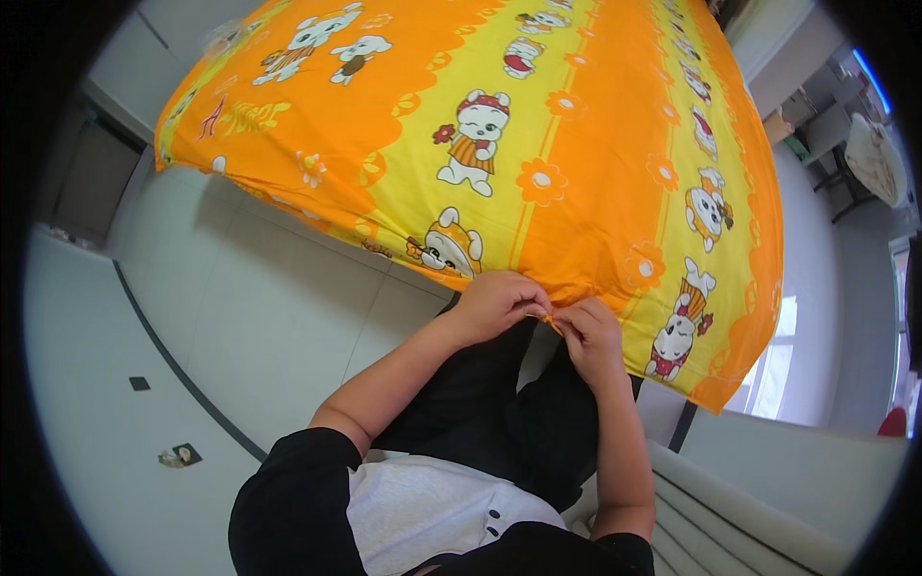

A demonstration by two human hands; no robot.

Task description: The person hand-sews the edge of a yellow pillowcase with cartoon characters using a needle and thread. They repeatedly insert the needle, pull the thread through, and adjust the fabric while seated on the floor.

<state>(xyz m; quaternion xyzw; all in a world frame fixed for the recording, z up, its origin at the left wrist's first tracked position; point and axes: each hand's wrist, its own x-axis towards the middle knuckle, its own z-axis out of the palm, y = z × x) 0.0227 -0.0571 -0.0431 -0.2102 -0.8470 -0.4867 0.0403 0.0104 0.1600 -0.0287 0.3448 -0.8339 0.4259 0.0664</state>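
An orange and yellow fabric cover (605, 129) printed with cartoon animals and flowers is spread out in front of me. Its near edge is gathered between my hands. My left hand (502, 306) pinches the orange edge with thumb and fingers. Close beside it on the right, my right hand (592, 337) pinches the same gathered part, where a small orange twist of fabric (549, 319) shows between the fingertips. What lies under the cover is hidden.
Pale floor tiles (288, 288) extend at the left. A ribbed light-coloured surface (727, 511) is at the lower right, near my right arm. Farther right, a chair (853, 180) has pale cloth on it. A wall socket (187, 453) is at the lower left.
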